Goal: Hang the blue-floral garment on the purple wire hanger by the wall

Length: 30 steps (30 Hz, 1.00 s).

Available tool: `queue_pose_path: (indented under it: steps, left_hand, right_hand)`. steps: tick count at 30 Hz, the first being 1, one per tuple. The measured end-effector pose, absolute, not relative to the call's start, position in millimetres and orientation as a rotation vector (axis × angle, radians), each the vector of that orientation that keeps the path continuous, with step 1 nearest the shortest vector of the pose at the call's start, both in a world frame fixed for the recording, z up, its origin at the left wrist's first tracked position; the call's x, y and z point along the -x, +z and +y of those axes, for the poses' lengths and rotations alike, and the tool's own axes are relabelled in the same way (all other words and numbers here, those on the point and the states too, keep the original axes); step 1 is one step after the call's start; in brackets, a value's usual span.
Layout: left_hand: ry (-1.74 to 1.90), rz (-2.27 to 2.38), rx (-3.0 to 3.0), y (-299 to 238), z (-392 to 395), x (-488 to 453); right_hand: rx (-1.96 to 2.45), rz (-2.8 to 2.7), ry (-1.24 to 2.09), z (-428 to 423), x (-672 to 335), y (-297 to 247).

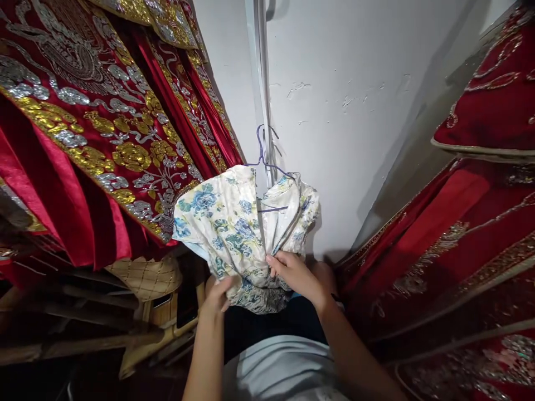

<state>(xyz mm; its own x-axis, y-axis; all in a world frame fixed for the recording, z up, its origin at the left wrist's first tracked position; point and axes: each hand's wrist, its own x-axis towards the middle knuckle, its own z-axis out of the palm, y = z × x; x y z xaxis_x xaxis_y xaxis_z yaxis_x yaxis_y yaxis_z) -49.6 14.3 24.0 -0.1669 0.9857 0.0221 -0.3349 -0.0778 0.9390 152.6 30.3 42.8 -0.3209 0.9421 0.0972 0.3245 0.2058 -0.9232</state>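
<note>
At far left, red cloth (83, 111) with gold and silver embroidery hangs above a woven basket (144, 275). Toward centre, the left hand (217, 298) grips the lower edge of a floral garment (225, 223), which hangs on a purple wire hanger (262, 153) against the white wall (355, 83). Just beside it, the right hand (295, 273) pinches the same garment's front. Further red embroidered cloth (460, 234) crowds the right side.
</note>
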Motion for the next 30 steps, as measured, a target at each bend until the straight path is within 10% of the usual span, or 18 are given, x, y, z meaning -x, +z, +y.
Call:
queue_pose_path:
  steps: [30]
  left_hand:
    - [1.393, 1.020, -0.783, 20, 5, 4]
  right_hand:
    - [1.135, -1.497, 1.341, 28, -172, 9]
